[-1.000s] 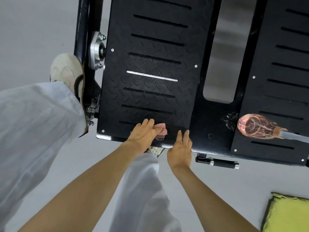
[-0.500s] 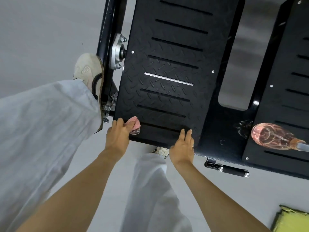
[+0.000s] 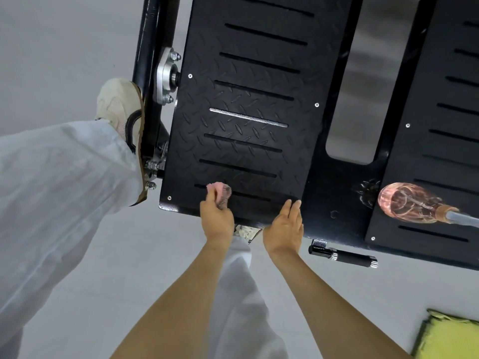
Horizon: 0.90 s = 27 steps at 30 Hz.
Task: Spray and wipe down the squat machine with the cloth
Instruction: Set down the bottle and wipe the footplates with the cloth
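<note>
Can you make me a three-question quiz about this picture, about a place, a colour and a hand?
1. Where is the spray bottle lying? A on the floor; B on the black platform; C in a hand.
2. What colour is the cloth in the left hand? A pink; B blue; C green.
3. How is the right hand? A in a fist; B gripping a handle; C open, fingers straight.
Answers: B, it lies there sideways; A, pink shows past the fingers; C, its fingers lie straight.
</note>
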Each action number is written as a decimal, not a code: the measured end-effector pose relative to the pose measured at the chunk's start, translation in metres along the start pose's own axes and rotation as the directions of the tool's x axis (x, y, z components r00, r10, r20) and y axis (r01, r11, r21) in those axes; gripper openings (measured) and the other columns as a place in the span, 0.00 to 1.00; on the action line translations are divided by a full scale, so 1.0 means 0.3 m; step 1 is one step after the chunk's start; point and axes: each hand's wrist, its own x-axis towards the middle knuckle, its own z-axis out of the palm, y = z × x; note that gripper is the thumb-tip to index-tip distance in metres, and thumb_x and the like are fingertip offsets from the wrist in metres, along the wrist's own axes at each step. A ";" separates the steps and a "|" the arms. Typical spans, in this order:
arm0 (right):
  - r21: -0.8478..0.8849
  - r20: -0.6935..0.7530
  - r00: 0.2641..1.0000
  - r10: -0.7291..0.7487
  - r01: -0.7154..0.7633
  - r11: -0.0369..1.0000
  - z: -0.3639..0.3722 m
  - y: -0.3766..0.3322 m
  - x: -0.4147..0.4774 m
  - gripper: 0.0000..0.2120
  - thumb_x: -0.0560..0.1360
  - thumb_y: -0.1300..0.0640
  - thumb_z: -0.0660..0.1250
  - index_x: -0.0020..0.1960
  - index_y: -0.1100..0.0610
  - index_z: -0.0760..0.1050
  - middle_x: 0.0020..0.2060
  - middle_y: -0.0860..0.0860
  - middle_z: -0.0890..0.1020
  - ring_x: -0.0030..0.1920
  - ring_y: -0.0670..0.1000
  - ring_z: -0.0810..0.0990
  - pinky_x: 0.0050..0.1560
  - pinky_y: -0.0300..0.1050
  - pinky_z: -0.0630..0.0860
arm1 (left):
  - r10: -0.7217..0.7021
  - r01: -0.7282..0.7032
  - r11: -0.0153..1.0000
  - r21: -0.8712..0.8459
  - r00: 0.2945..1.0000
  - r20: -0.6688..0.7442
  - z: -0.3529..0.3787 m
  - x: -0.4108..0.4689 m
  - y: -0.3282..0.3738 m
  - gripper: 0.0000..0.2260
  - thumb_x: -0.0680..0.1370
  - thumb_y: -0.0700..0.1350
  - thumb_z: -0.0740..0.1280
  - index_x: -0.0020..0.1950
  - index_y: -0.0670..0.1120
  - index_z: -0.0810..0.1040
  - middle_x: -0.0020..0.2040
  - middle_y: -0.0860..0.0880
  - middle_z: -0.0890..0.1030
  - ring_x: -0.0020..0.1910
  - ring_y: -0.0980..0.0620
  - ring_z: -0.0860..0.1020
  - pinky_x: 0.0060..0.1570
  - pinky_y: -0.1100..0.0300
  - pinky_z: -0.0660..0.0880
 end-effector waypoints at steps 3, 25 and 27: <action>0.040 -0.004 0.999 0.040 -0.040 0.998 -0.014 0.014 0.017 0.38 0.77 0.62 0.61 0.78 0.62 0.41 0.77 0.58 0.42 0.77 0.55 0.48 0.76 0.49 0.51 | 0.067 -0.076 0.996 0.056 0.989 0.135 0.089 -0.095 0.018 0.26 0.79 0.34 0.62 0.75 0.49 0.63 0.52 0.43 0.70 0.51 0.44 0.76 0.59 0.55 0.73; 0.063 0.015 1.000 -0.027 0.026 0.998 -0.125 0.013 0.091 0.41 0.76 0.63 0.63 0.78 0.58 0.39 0.77 0.52 0.37 0.77 0.52 0.42 0.75 0.51 0.55 | 0.443 -0.802 0.036 0.596 0.548 0.710 0.143 -0.008 0.283 0.23 0.76 0.35 0.62 0.70 0.47 0.68 0.63 0.44 0.65 0.62 0.43 0.64 0.55 0.54 0.67; 0.044 0.035 0.998 -0.044 0.042 0.998 -0.131 0.006 0.094 0.41 0.77 0.63 0.63 0.78 0.58 0.38 0.77 0.52 0.37 0.77 0.52 0.41 0.76 0.51 0.54 | 0.450 -0.789 -0.035 0.614 0.536 0.714 0.122 0.017 0.278 0.22 0.75 0.35 0.63 0.69 0.47 0.69 0.63 0.44 0.65 0.62 0.43 0.64 0.56 0.53 0.67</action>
